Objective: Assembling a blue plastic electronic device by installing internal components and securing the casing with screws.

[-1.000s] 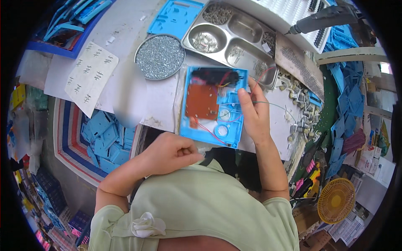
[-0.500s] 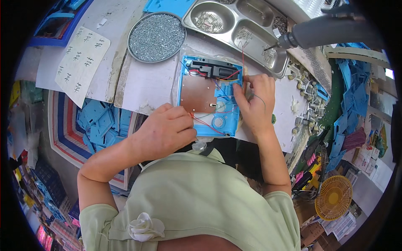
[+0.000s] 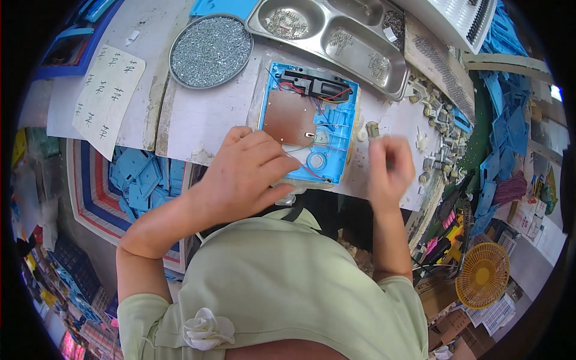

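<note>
An open blue plastic housing [image 3: 333, 127] lies on the white bench, with a brown circuit board [image 3: 290, 117], a black part and red and blue wires inside. My left hand [image 3: 246, 174] rests on the housing's near left corner, fingers curled over its edge. My right hand [image 3: 390, 170] hovers just right of the housing, blurred, fingers curled; whether it holds something small is unclear. Small grey parts [image 3: 373, 128] lie on the bench above it.
A round tin of screws [image 3: 210, 51] sits at the back left, a steel compartment tray [image 3: 336, 39] with small parts behind the housing. A handwritten paper sheet [image 3: 108, 96] lies left. Loose metal parts [image 3: 441, 135] and blue plastic pieces [image 3: 501, 138] crowd the right; a yellow fan [image 3: 483, 275] stands below.
My right hand has left the housing's right edge and moved to its right, blurred. My left hand has slid onto the housing's near left corner. The view has shifted toward me.
</note>
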A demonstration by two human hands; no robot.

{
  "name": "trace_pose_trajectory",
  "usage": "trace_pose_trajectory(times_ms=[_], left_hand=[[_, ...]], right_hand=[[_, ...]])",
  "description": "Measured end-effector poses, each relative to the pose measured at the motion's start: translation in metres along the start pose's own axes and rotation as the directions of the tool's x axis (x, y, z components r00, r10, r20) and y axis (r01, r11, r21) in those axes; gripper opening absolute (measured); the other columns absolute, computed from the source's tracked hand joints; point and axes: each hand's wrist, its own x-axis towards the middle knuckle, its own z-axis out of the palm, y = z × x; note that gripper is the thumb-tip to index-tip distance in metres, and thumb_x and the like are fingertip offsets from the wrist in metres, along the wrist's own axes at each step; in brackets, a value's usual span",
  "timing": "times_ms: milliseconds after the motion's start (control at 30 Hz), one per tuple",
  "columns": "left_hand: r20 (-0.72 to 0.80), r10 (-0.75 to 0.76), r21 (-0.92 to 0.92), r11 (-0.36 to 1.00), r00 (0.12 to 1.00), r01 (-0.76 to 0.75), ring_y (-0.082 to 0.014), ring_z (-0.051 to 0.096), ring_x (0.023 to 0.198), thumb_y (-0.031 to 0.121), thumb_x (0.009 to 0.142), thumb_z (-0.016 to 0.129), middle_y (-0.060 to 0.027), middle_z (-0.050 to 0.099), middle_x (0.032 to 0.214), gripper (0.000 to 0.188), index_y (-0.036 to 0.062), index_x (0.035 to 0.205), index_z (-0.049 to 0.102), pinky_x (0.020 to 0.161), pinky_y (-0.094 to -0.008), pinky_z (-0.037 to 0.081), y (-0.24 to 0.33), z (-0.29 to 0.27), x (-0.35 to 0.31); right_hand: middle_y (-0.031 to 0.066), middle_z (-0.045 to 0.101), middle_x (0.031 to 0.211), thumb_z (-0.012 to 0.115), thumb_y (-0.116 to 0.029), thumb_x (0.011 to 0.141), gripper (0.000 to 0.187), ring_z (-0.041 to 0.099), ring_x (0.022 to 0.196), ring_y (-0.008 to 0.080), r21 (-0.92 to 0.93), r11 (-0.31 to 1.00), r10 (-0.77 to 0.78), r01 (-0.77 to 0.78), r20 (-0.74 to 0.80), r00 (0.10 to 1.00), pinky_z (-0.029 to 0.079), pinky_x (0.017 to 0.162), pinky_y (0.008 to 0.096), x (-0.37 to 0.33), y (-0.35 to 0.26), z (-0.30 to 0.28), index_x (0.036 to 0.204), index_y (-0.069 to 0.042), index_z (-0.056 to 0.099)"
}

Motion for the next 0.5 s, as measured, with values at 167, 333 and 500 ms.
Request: trace_pose_trajectory(times_ms=[167, 333, 500], left_hand=[[0.184, 0.207, -0.039, 0.978, 0.961, -0.203, -0.0204, 0.062, 0.092, 0.016, 0.076, 0.079, -0.0035, 0.064, 0.100, 0.040, 0.0104, 0.114, 0.070, 0.089, -0.0409, 0.043, 0.010, 0.028, 0.004], [-0.021, 0.349, -0.007, 0.937, 0.937, -0.350, -0.0193, 0.059, 0.085, 0.016, 0.079, 0.072, -0.0031, 0.058, 0.089, 0.018, 0.0099, 0.095, 0.068, 0.075, -0.0367, 0.045, 0.003, 0.032, -0.006], [-0.166, 0.050, 0.158, 0.987, 0.985, -0.023, -0.0230, 0.056, 0.065, 0.015, 0.076, 0.081, -0.0028, 0.056, 0.080, 0.020, 0.0104, 0.089, 0.066, 0.057, -0.0372, 0.043, -0.027, 0.008, -0.036]], right_hand=[[0.0033, 0.067, 0.085, 0.080, -0.014, 0.078, 0.024, 0.062, 0.074, 0.0248, 0.371, 0.903, -0.426, 0.215, 0.727, 0.538, 0.050, 0.065, 0.0352, -0.007, -0.061, -0.025, 0.100, -0.006, 0.071], [0.0022, 0.066, 0.100, 0.083, -0.036, 0.073, 0.047, 0.056, 0.099, 0.0259, -0.142, 0.817, -0.400, 0.559, 0.559, 0.726, 0.042, 0.093, 0.0475, 0.006, -0.034, 0.006, 0.111, -0.009, 0.074], [0.0011, 0.064, 0.102, 0.081, -0.026, 0.077, 0.038, 0.053, 0.103, 0.0238, -0.245, 0.791, -0.381, 0.560, 0.519, 0.765, 0.039, 0.094, 0.0485, -0.012, -0.041, 0.043, 0.109, -0.008, 0.073]])
